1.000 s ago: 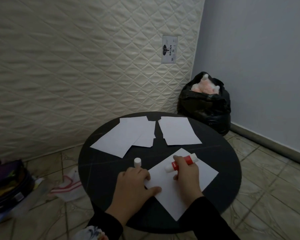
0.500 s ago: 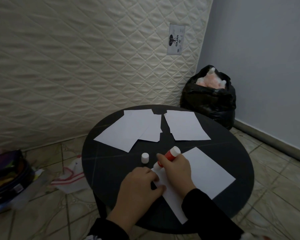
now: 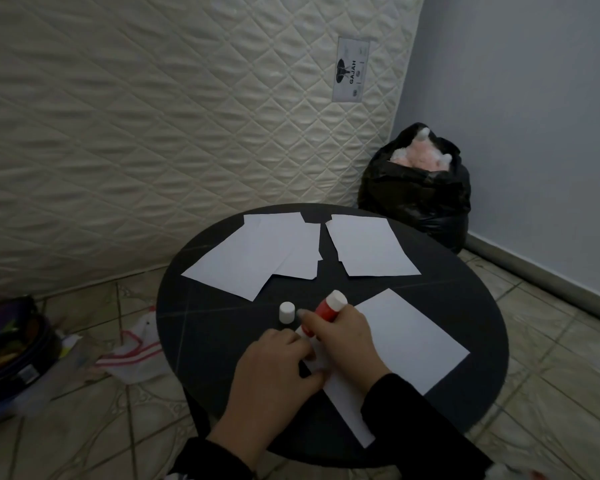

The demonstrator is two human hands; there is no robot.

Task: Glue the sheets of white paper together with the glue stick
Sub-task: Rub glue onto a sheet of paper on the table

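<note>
A white sheet of paper lies on the near half of the round black table. My right hand grips a red and white glue stick, tilted, its lower end pressed on the sheet's left corner. My left hand rests flat beside it, fingers down on the sheet's left edge. The glue stick's white cap stands on the table just left of the stick. Two overlapping white sheets lie at the far left of the table, and another white sheet lies at the far right.
A quilted mattress leans upright behind the table. A black bag with pink stuffing stands in the corner by the grey wall. On the tiled floor at left lie a white cloth and a dark case.
My right hand has drawn the glue stick from the middle of the near sheet to its left corner and tilted it more upright. The left hand stays on the sheet's edge.
</note>
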